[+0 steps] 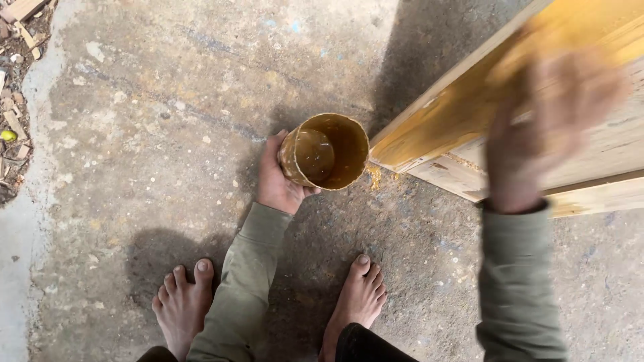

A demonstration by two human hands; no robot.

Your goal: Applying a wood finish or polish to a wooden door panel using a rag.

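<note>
My left hand point(275, 179) grips a stained yellow-brown cup point(325, 151) from behind, tilted so its open mouth faces me; brownish liquid coats the inside. My right hand point(547, 127) is blurred by motion and lies over the yellow-stained face of a wooden frame point(469, 100) at the right. I cannot tell whether it holds anything. Both arms wear olive-green sleeves.
My two bare feet point(184, 305) point(359, 298) stand on the rough concrete floor point(168, 134). Wood scraps point(17, 40) lie along the far left edge. A small yellow spill point(374, 176) marks the floor beside the frame's corner.
</note>
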